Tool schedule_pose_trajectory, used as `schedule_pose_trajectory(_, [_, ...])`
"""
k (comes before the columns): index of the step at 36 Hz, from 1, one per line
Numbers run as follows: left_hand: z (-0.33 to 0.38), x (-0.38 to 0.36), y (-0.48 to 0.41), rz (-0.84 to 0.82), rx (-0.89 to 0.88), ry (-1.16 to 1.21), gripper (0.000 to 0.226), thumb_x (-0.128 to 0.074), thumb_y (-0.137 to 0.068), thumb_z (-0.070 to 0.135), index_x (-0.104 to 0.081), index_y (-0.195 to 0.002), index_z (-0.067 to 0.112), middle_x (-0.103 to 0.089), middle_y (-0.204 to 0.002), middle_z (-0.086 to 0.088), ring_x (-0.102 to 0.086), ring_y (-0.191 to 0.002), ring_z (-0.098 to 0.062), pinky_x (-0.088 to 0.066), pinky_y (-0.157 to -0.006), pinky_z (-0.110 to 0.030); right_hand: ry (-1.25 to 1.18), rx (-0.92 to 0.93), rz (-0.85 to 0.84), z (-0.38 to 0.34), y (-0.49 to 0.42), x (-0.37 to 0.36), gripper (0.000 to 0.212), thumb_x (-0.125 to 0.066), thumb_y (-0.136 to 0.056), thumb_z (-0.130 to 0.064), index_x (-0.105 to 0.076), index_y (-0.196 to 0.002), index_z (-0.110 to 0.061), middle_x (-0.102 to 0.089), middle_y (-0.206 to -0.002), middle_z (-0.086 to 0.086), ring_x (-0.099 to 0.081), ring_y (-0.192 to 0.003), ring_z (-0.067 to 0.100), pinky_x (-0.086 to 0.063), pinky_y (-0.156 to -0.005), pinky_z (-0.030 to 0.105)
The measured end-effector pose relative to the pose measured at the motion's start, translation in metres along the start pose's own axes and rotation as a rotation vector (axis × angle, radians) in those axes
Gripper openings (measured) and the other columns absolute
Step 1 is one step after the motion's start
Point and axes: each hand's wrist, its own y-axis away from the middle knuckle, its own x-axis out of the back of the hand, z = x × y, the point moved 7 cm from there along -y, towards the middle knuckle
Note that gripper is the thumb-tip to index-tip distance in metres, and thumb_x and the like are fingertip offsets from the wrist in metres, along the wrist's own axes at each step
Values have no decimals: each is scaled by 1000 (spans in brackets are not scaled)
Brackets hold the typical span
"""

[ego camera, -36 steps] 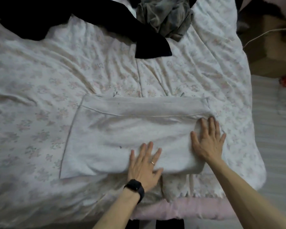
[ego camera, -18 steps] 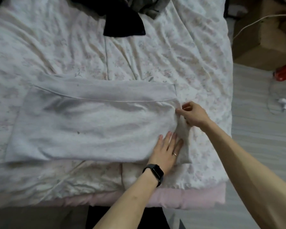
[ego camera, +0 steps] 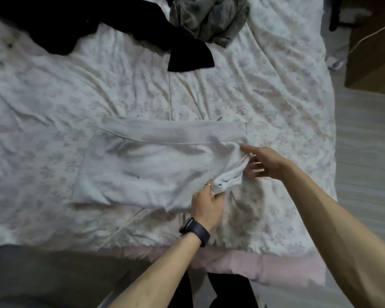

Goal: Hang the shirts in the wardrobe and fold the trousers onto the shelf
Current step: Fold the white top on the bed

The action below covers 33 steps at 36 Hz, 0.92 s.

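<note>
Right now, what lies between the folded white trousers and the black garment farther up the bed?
Only bare, creased floral sheet lies between the white trousers and the black garment, as the head view shows.
</note>
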Motion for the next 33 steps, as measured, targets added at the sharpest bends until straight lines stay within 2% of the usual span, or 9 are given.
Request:
schedule_pose_trajectory(4, [-10,40,-3,87,154,401,27,-61,-84,28,-75,-94,7,-74,-91,1,-66,-86,-12,-49,-76,-24,-129,116,49,-42,10,-25,31,-78,-86,-30,-69,-105,-8,-67,-87,7,-67,-73,19,-55,-59,27])
schedule_pose_trajectory(7, [-32,73,-11,215,363,738,11,-70,-82,11,-75,-91,8,-76,-96,-5,-69,-95,-22,-55,-82,-29,-104,222,148,-73,21,-43,26,-81,-82,-13,-63,-98,-5,-67,-85,10,-66,-63,19,-55,-55,26])
schedule_pose_trajectory(9, [-54,94,-17,264,496,914,23,-72,-75,16,-75,-95,5,-75,-103,-15,-68,-101,-34,-55,-88,-43,-63,286,159,-96,27,-69,17,-78,-82,-7,-61,-86,-6,-68,-85,14,-68,-64,23,-58,-58,29])
schedule_pose_trajectory(14, [-90,152,-39,279,572,1114,49,-72,-62,21,-71,-108,2,-71,-113,-21,-68,-104,-38,-55,-90,-44,102,376,210,-149,32,-149,20,-75,-81,-7,-55,-79,-7,-67,-81,15,-72,-66,29,-64,-68,44])
schedule_pose_trajectory(17, [-124,195,-46,380,609,1056,40,-72,-61,23,-74,-97,7,-74,-102,-15,-69,-96,-35,-55,-76,-38,225,407,253,-173,23,-207,10,-69,-77,-12,-61,-79,-7,-70,-83,13,-75,-69,31,-64,-65,46])
schedule_pose_trajectory(20, [-162,242,-46,478,609,890,26,-73,-65,24,-71,-88,12,-73,-93,-11,-69,-91,-33,-57,-77,-45,398,448,295,-193,6,-272,22,-65,-68,-23,-62,-83,-7,-70,-83,11,-73,-75,32,-62,-71,47])
schedule_pose_trajectory(24, [-203,297,-45,498,587,521,19,-73,-84,25,-59,-72,21,-66,-78,-4,-66,-89,-36,-55,-79,-47,748,456,309,-202,-11,-357,22,-60,-74,-22,-59,-90,-7,-69,-89,12,-67,-89,33,-48,-67,33])
schedule_pose_trajectory(28, [-237,312,-45,341,615,339,22,-67,-93,44,-61,-92,24,-65,-85,4,-62,-77,-20,-50,-64,-29,935,422,324,-190,-36,-407,39,-62,-84,-30,-59,-115,-6,-67,-107,15,-64,-101,35,-45,-71,33])
schedule_pose_trajectory(33, [-273,330,-50,295,646,145,52,-54,-93,61,-61,-127,22,-71,-105,2,-68,-86,-23,-59,-74,-39,1072,417,248,-186,-59,-464,32,-61,-90,-27,-59,-111,-4,-62,-98,9,-63,-96,31,-50,-74,35])
